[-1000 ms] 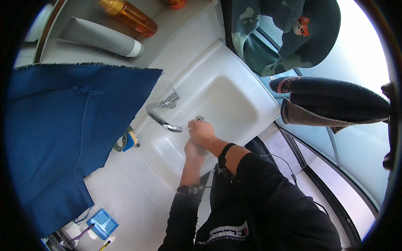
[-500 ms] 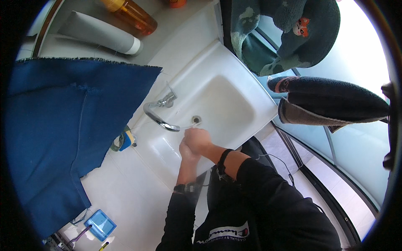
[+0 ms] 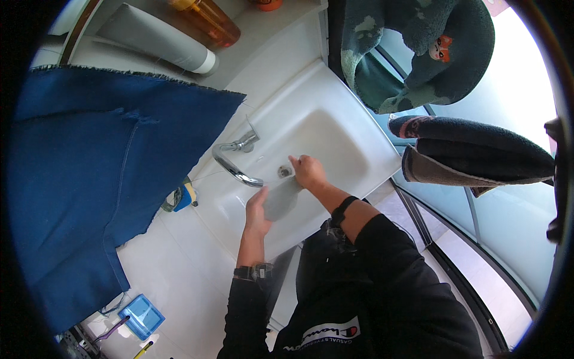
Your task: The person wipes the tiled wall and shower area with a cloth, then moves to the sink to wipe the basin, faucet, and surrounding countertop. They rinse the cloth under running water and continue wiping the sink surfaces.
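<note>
My left hand is over the near left part of the white sink, just below the spout of the chrome faucet. It is seen edge-on, with its thumb raised and nothing visible in it. Over the basin close to the drain, my right hand has its thumb or a finger stretched out to the left. The other fingers are loosely bent and partly hidden, and no object shows in them. A gap separates the two hands, with a grey shadow on the basin between them. Dark bands circle both wrists.
Blue cloth hangs at the left. A grey tube and an amber bottle lie on the upper-left ledge. Towels hang at the right. A sponge sits behind the faucet; a blue soap dish lies lower left.
My hands were clasped together below the spout; they have parted. The right hand has moved right and up toward the drain, the left slightly left. The view has shifted a little.
</note>
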The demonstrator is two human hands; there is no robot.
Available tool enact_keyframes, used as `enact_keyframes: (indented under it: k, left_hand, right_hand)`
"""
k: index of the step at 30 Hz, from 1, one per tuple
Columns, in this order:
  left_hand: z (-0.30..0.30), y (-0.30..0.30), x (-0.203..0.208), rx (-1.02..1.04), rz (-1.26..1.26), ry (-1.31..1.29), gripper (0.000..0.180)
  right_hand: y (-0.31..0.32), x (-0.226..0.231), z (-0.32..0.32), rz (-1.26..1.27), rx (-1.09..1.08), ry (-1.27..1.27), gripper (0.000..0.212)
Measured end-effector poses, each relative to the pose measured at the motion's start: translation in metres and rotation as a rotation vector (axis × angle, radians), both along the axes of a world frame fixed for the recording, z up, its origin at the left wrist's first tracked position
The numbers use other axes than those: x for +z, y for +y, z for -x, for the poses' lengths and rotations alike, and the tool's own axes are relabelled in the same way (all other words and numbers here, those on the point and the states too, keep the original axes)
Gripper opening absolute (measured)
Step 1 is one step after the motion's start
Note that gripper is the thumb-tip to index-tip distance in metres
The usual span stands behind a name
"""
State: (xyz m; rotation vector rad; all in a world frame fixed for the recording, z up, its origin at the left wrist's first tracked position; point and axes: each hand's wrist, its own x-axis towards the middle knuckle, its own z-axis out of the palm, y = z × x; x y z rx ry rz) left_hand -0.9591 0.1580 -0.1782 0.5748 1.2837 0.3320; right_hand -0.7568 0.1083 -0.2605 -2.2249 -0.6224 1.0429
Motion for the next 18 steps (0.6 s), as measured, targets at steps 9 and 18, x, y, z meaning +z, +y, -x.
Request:
enact_keyframes:
  k: [9, 18]
  left_hand:
    - [0.003, 0.016, -0.010, -0.234, -0.411, 0.350, 0.031]
    - [-0.015, 0.024, 0.015, -0.440, -0.493, 0.448, 0.033]
  right_hand:
    - [-0.017, 0.024, -0.029, -0.199, 0.127, 0.476, 0.048]
    - [-0.029, 0.009, -0.035, -0.484, 0.566, 0.096, 0.030]
